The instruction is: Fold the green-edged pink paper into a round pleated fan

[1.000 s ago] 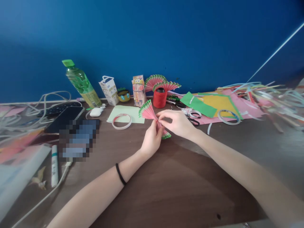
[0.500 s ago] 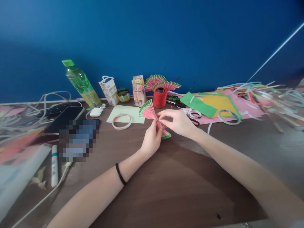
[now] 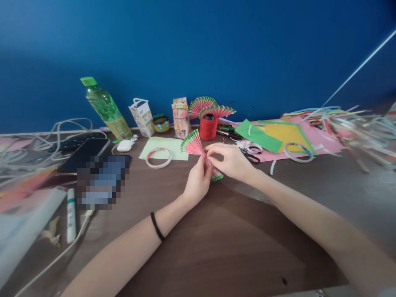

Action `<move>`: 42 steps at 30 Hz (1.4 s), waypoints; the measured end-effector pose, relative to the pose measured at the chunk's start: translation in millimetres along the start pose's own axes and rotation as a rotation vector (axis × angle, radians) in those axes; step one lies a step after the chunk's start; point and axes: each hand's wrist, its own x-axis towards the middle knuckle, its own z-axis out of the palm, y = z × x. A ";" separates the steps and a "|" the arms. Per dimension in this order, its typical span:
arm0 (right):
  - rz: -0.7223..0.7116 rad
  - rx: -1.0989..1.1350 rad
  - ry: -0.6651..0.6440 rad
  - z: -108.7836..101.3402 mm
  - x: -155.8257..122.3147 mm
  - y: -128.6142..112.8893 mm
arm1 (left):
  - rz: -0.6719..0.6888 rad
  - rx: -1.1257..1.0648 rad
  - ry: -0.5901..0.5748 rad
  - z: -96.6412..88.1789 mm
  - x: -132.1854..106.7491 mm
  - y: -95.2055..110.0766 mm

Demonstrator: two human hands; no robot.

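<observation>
A pleated paper fan [image 3: 193, 144], pink with a green and white edge, is pinched at its narrow middle, its two ends spreading out above and below. My left hand [image 3: 198, 181] is closed round that middle from below. From the right, the thumb and fingertips of my right hand [image 3: 227, 160] press together at the same spot; whatever lies between them is hidden. Behind the hands stands a red-wrapped spool [image 3: 208, 128], with similar pleated fans [image 3: 204, 107] leaning at the wall.
Tape rolls [image 3: 159, 158] lie on pale green paper [image 3: 151, 145] and on coloured sheets [image 3: 293, 138] at right, near scissors [image 3: 252, 157]. A green bottle [image 3: 107, 109], a carton [image 3: 142, 117] and a box [image 3: 180, 118] line the wall. Left are a phone [image 3: 105, 179] and a marker [image 3: 71, 216].
Almost nothing differs. Both hands keep hold at the middle of the fan, with only a very slight shift of the right fingers.
</observation>
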 end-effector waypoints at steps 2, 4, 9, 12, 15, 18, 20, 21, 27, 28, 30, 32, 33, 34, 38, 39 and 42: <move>-0.002 0.004 0.001 -0.3 -0.1 -0.6 | 0.006 -0.002 0.002 0.1 -0.1 -0.7; -0.002 0.011 0.004 -0.8 0.0 -1.2 | 0.013 -0.003 0.003 0.3 -0.2 -1.9; 0.026 0.035 0.000 -1.2 0.8 -3.1 | 0.014 -0.018 0.007 0.6 0.0 -4.5; 0.033 0.045 0.002 -1.4 1.2 -3.8 | 0.017 -0.032 0.009 0.5 0.2 -4.3; 0.042 0.050 0.000 -1.9 1.1 -3.4 | 0.010 -0.058 0.006 0.3 0.4 -3.0; 0.047 0.058 -0.010 -2.5 0.9 -2.1 | 0.006 -0.090 0.004 0.2 0.4 -2.3; 0.049 0.061 -0.013 -2.8 0.9 -1.5 | 0.003 -0.109 0.005 0.3 0.3 -2.7; 0.049 0.063 -0.013 -3.0 1.0 -1.3 | -0.001 -0.118 0.007 0.4 0.2 -3.0; 0.059 0.084 -0.010 -3.2 0.9 -1.2 | -0.042 -0.177 0.001 1.3 0.4 -5.4; 0.060 0.088 -0.010 -3.2 0.7 -1.2 | -0.048 -0.191 0.002 1.4 0.5 -5.6; 0.063 0.091 -0.010 -3.3 0.3 -1.3 | -0.056 -0.223 0.004 1.4 0.6 -5.3; 0.072 0.090 -0.014 -3.4 0.2 -1.7 | -0.074 -0.262 0.007 0.9 0.8 -3.9; 0.078 0.088 -0.020 -3.5 0.3 -1.9 | -0.093 -0.285 0.009 0.5 0.9 -2.8; 0.083 0.086 -0.025 -3.7 0.4 -2.2 | -0.116 -0.309 0.010 0.1 1.0 -1.5; 0.121 0.094 -0.044 -4.3 1.1 -2.9 | -0.172 -0.375 0.015 -1.7 1.7 2.7; 0.138 0.105 -0.045 -4.4 1.2 -3.0 | -0.168 -0.382 0.014 -1.9 2.0 3.2; 0.202 0.158 -0.043 -4.5 1.4 -3.5 | -0.152 -0.410 -0.004 -1.8 2.8 3.8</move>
